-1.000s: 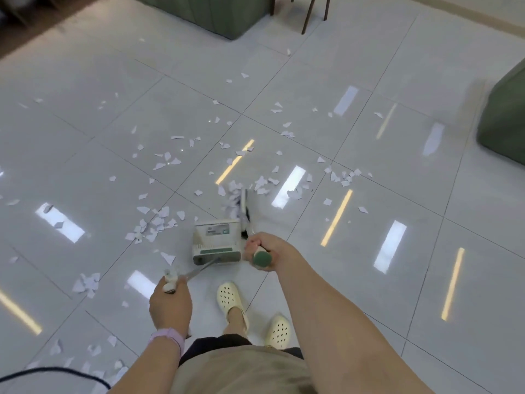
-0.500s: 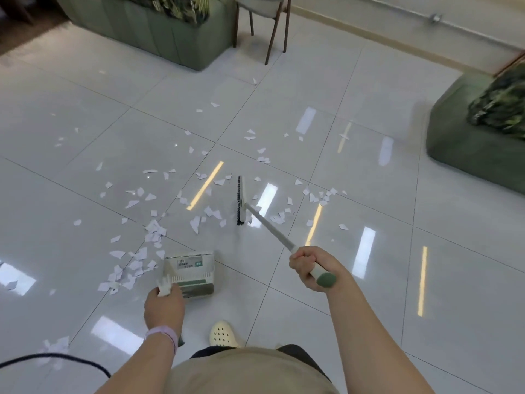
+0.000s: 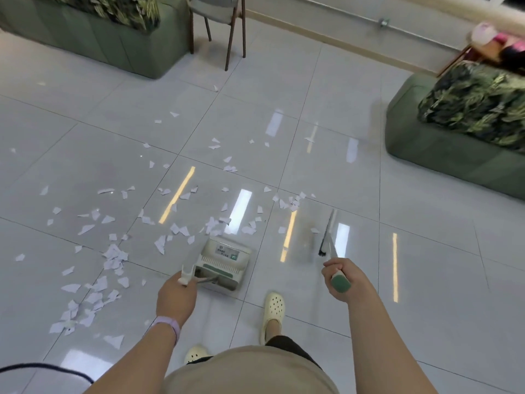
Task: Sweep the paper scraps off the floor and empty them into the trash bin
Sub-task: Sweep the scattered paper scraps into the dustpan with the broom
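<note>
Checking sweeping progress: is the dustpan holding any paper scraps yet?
Apparently empty: the dustpan shows only its own pale surface and label, while paper scraps lie on the floor around it.

1. The right hand is carrying the broom rightward, away from the dustpan; its head, earlier among the paper scraps, is now lying beside the sparse right edge of them.
2. The left hand is shifting the dustpan toward the scraps.
</note>
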Action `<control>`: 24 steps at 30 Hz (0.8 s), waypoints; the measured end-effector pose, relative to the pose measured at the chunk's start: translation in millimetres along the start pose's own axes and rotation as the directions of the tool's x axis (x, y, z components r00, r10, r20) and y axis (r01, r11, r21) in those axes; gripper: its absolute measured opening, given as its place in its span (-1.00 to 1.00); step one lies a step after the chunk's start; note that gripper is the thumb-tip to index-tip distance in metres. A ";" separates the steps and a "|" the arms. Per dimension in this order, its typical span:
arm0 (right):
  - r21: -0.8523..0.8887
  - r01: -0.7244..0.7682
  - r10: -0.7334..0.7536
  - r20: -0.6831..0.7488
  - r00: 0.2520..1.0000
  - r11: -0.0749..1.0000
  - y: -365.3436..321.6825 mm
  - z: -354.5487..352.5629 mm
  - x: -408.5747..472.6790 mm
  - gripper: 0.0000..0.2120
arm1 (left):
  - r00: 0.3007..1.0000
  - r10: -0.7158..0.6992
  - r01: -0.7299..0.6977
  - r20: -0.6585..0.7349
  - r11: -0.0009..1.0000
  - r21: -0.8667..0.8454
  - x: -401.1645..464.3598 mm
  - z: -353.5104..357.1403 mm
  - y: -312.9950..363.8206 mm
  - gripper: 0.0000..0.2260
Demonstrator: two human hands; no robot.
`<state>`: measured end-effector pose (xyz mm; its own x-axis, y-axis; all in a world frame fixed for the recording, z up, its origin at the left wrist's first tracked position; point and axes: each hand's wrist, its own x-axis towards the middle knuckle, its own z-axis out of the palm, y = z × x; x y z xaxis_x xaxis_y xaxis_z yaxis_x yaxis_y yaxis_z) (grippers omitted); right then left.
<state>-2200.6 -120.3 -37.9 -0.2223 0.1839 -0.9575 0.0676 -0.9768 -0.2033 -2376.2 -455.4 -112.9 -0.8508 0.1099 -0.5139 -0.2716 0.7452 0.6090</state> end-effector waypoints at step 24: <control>-0.929 -0.170 0.237 -0.093 0.967 0.328 -0.6 109.7 74.1 -0.87 | 0.982 -0.156 0.165 -0.103 0.982 0.090 -21.0 71.3 90.9 -0.71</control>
<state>-2323.9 -118.2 -86.3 -0.1082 -0.0437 -0.9932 0.9639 -0.2493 -0.0941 -2350.9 -343.1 -89.8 -0.8396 -0.0758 -0.5379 -0.3668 0.8096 0.4584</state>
